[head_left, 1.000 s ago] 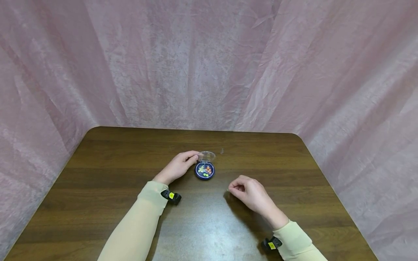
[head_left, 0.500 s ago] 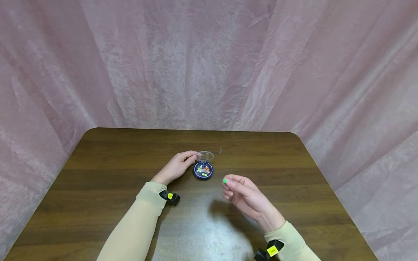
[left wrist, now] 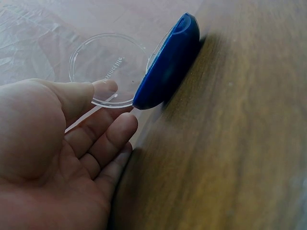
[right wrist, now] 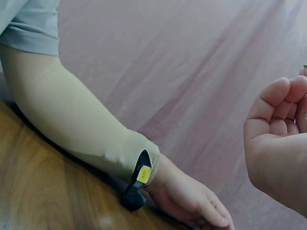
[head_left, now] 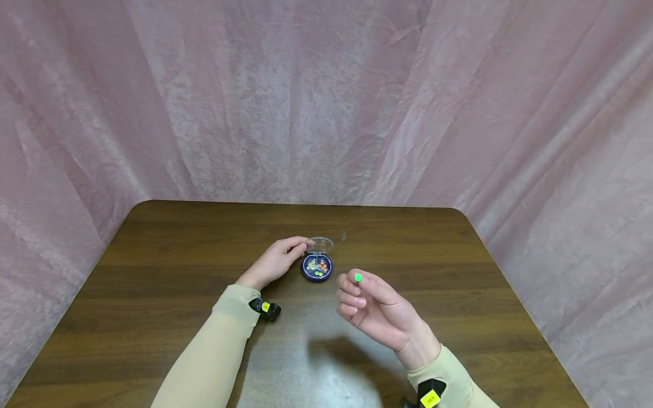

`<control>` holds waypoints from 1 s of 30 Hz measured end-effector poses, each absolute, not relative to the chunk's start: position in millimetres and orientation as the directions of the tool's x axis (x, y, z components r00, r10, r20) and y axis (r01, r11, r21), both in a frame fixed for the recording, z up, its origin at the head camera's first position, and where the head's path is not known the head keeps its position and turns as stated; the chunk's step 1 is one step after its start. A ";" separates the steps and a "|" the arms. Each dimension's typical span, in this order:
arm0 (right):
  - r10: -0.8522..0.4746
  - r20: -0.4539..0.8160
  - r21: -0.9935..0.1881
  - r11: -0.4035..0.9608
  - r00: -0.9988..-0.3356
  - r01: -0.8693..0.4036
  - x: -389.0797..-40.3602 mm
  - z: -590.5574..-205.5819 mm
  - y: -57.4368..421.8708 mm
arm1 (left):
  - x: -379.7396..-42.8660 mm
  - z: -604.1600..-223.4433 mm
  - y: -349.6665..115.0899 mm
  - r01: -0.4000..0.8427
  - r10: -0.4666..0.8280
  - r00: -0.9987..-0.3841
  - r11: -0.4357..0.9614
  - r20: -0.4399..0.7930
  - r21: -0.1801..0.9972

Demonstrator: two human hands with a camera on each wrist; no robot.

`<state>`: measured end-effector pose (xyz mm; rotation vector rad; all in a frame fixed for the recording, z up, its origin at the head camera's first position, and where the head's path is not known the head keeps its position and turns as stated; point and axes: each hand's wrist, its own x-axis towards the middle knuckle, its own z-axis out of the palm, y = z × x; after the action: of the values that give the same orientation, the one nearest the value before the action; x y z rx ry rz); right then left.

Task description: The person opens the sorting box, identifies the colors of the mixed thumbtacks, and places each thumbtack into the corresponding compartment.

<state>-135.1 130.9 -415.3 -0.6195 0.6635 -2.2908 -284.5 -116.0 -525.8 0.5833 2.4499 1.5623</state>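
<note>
A round blue pill case (head_left: 317, 279) lies on the table with its clear hinged lid (head_left: 320, 245) raised. Its three compartments contain small green, yellowish and orange pieces. My left hand (head_left: 275, 264) pinches the lid's edge between thumb and index finger; the left wrist view shows the thumb against the transparent lid (left wrist: 112, 62) beside the blue base (left wrist: 170, 62). Right of the case and raised above the table, my right hand (head_left: 385, 317) pinches a small round bright green tablet (head_left: 358, 277) between thumb and index finger, its other fingers curled in.
The brown wooden table (head_left: 204, 351) has rounded far corners. Pink curtain (head_left: 306, 102) hangs behind and around it. A tiny clear scrap (head_left: 344, 236) lies just beyond the case on the right. Each wrist wears a black camera strap (head_left: 265, 308).
My right hand has risen from the tabletop and turned palm upward, bringing the green tablet into sight. My left hand still holds the lid, and the case stays in place.
</note>
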 end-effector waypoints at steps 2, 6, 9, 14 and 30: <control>-0.707 0.254 -0.608 -0.647 -0.660 0.460 -134.6 -413.4 129.7 | -284.4 -526.0 -115.7 0.226 0.414 -0.908 0.373 0.056 0.900; -0.712 0.255 -0.624 -0.638 -0.654 0.451 -135.0 -412.4 129.4 | -284.2 -525.3 -114.9 0.232 0.418 -0.907 0.370 0.062 0.900; -0.705 0.220 -0.675 -0.609 -0.674 0.417 -138.6 -412.6 131.7 | -284.1 -524.6 -114.6 0.243 0.421 -0.904 0.366 0.073 0.898; -0.657 0.085 -0.849 -0.441 -0.749 0.291 -153.4 -413.2 134.0 | -284.0 -524.0 -114.8 0.253 0.416 -0.905 0.370 0.084 0.894; -0.517 0.365 -0.165 0.783 -0.774 -0.600 -214.5 -456.9 107.2 | -284.9 -524.6 -116.2 0.245 0.409 -0.910 0.395 0.069 0.885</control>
<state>-214.5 107.2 -456.9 -1.0445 3.2491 -0.4779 -284.9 -116.2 -524.6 0.5877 2.4869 1.5359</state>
